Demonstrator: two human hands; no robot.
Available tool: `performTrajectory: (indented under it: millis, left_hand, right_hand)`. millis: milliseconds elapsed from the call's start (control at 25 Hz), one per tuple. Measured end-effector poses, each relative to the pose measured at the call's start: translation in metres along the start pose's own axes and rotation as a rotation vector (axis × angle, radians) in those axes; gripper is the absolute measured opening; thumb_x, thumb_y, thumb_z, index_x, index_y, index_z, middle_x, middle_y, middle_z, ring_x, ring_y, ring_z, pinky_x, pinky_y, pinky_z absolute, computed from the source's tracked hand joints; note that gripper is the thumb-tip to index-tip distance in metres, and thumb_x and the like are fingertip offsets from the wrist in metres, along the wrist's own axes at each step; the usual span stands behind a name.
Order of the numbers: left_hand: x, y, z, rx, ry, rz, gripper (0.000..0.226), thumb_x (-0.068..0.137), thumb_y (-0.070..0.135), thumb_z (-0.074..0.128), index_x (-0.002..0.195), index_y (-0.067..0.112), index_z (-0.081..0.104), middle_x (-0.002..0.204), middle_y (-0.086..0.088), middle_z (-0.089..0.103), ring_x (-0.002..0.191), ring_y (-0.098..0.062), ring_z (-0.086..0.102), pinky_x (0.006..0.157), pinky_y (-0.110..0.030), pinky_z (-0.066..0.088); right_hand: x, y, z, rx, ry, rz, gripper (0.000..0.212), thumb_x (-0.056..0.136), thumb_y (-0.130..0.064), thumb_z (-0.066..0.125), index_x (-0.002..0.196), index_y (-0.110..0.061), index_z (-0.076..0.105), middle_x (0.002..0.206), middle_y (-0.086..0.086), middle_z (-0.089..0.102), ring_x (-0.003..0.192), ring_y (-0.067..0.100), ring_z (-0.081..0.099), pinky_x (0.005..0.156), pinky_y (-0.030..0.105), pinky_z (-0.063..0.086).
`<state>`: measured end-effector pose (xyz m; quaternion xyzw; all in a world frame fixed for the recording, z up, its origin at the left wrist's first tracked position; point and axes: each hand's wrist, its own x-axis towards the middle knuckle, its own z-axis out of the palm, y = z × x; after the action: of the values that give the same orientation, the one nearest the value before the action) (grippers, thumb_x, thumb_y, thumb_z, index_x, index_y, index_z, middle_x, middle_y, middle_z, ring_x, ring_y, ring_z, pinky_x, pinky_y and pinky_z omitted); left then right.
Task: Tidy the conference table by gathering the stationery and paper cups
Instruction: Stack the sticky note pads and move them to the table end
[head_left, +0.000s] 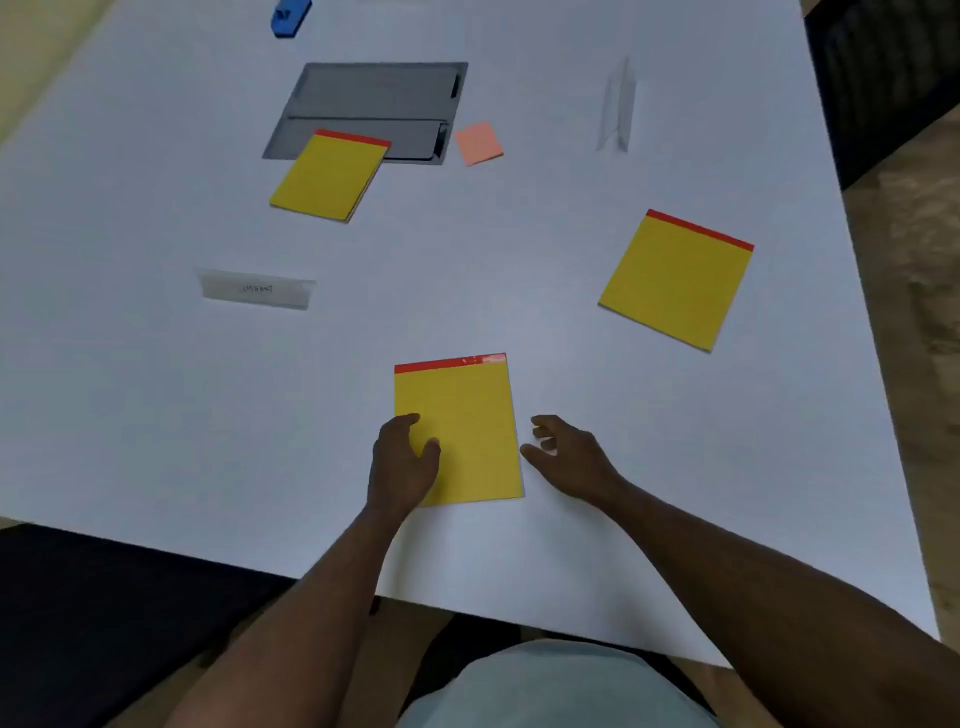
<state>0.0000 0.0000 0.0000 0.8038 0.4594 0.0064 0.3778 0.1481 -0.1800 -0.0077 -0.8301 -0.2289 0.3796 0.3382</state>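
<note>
- Head view: a white table fills the frame, brown floor showing past its right edge and a dark chair at the far right corner.
- The left hand rests on the nearest yellow pad, fingers loosely bent on its left edge; the right hand hovers just beside the pad's right edge, fingers curled and holding nothing.
- A second yellow pad lies to the right; a third yellow pad overlaps a grey panel set in the table.
- Near it sit a pink sticky note, two name cards and a blue object.
</note>
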Motion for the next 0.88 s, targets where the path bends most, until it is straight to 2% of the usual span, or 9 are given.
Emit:
performTrajectory:
  millis: [120,240,400,440,520,560,600,720,880]
  left_hand:
    - [0.023,-0.006,-0.006,-0.032,-0.007,-0.135,0.055,0.090,0.024,0.061,0.140,0.011,0.044,0.144,-0.011,0.044,0.131,-0.026,0.044,0.104,-0.035,0.035]
    - [0.041,-0.008,-0.006,-0.045,-0.051,-0.241,0.064,0.089,0.029,0.060,0.145,0.010,0.038,0.145,-0.011,0.046,0.131,-0.029,0.045,0.107,-0.040,0.037]
    - [0.060,-0.007,-0.007,-0.201,0.022,-0.433,0.064,0.083,0.033,0.058,0.141,0.011,0.044,0.133,-0.009,0.058,0.122,-0.030,0.053,0.092,-0.033,0.040]
    - [0.063,-0.006,-0.008,-0.221,0.041,-0.465,0.060,0.080,0.035,0.058,0.134,0.009,0.051,0.126,-0.009,0.061,0.117,-0.031,0.056,0.086,-0.032,0.040]
    - [0.072,-0.004,-0.012,-0.264,0.058,-0.493,0.042,0.069,0.036,0.057,0.095,0.005,0.064,0.094,-0.013,0.067,0.092,-0.033,0.062,0.072,-0.031,0.043]
    - [0.076,-0.004,-0.015,-0.297,0.050,-0.506,0.030,0.065,0.035,0.056,0.074,0.007,0.060,0.075,-0.011,0.062,0.077,-0.032,0.059,0.065,-0.031,0.042]
    - [0.080,-0.004,-0.017,-0.339,0.022,-0.509,0.023,0.064,0.032,0.058,0.063,0.010,0.052,0.064,-0.008,0.054,0.068,-0.028,0.054,0.062,-0.032,0.041]
    - [0.084,-0.001,-0.016,-0.432,-0.076,-0.514,0.021,0.063,0.025,0.059,0.057,0.014,0.042,0.060,-0.003,0.044,0.060,-0.024,0.043,0.061,-0.033,0.036]
    - [0.084,0.019,-0.004,-0.520,-0.220,-0.486,0.015,0.073,0.020,0.055,0.066,0.018,0.041,0.067,-0.003,0.045,0.059,-0.021,0.042,0.057,-0.030,0.032]
  right_hand:
    - [0.015,-0.018,0.007,0.120,0.075,0.180,0.052,0.088,-0.036,0.063,0.135,-0.017,0.050,0.127,0.002,0.063,0.116,0.017,0.058,0.098,0.029,0.041]
    - [0.023,-0.029,0.015,0.195,0.114,0.251,0.050,0.088,-0.033,0.062,0.133,-0.017,0.052,0.121,0.000,0.065,0.111,0.016,0.058,0.098,0.030,0.043]
    - [0.031,-0.033,0.030,0.284,0.196,0.332,0.046,0.086,-0.031,0.063,0.129,-0.018,0.057,0.108,-0.006,0.065,0.103,0.012,0.057,0.092,0.029,0.045]
    - [0.035,-0.033,0.030,0.350,0.194,0.369,0.044,0.085,-0.030,0.065,0.126,-0.016,0.058,0.106,-0.005,0.064,0.102,0.015,0.059,0.093,0.033,0.048]
    - [0.043,-0.033,0.028,0.547,0.136,0.434,0.031,0.086,-0.026,0.068,0.113,-0.011,0.063,0.100,0.005,0.061,0.094,0.021,0.057,0.083,0.034,0.050]
    - [0.046,-0.034,0.024,0.630,0.101,0.458,0.022,0.086,-0.023,0.068,0.104,-0.010,0.064,0.095,0.010,0.059,0.087,0.021,0.050,0.076,0.032,0.048]
    - [0.048,-0.035,0.020,0.672,0.077,0.480,0.019,0.088,-0.020,0.067,0.101,-0.007,0.065,0.095,0.015,0.060,0.088,0.025,0.054,0.074,0.031,0.047]
    - [0.048,-0.028,0.011,0.676,0.071,0.547,0.017,0.092,-0.014,0.060,0.103,-0.002,0.065,0.118,0.025,0.065,0.104,0.032,0.064,0.092,0.038,0.051]
    - [0.043,-0.015,-0.008,0.580,0.054,0.509,0.026,0.091,-0.001,0.048,0.108,0.009,0.064,0.118,0.030,0.063,0.109,0.040,0.063,0.098,0.045,0.051]
